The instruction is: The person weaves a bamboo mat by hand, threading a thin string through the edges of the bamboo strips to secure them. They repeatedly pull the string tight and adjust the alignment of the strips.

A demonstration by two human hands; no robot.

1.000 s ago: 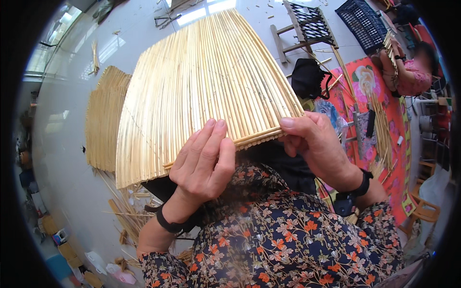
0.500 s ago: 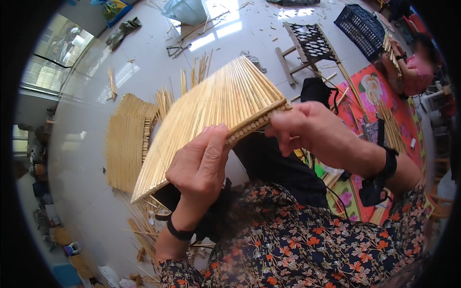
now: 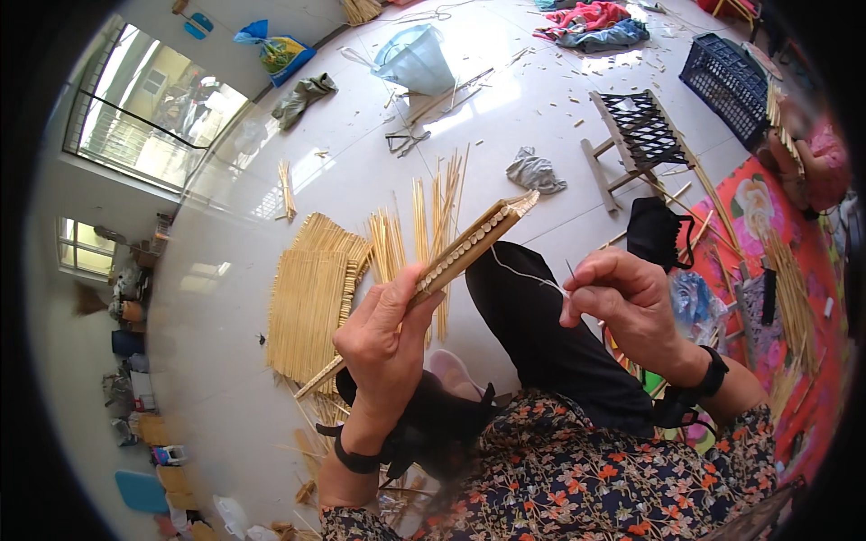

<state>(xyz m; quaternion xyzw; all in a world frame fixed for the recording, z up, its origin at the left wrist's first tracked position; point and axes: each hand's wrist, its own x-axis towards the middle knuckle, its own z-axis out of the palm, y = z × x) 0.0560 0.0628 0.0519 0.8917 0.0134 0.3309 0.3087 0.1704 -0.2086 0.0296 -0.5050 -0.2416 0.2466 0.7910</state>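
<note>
My left hand (image 3: 386, 329) is closed round a panel of straw-coloured stalks (image 3: 474, 245), turned nearly edge-on so the row of round cut ends shows. Its broad face is hidden from view. To the right, my right hand (image 3: 627, 302) pinches a thin needle (image 3: 569, 268), whose tip sticks up between thumb and fingers. A white thread (image 3: 525, 274) runs slack from near the panel's edge to these fingers. The right hand is apart from the panel.
Stacked stalk panels (image 3: 307, 307) lie on the floor at left, beside loose stalk bundles (image 3: 388, 248). Farther off are a blue bucket (image 3: 417, 61), a low folding stool (image 3: 636, 131) and a dark crate (image 3: 724, 88). Another person sits at far right by a red floral mat (image 3: 753, 203).
The panel has tilted from showing its broad face to nearly edge-on. My right hand has drawn away from its edge to the right, and needle and thread now show.
</note>
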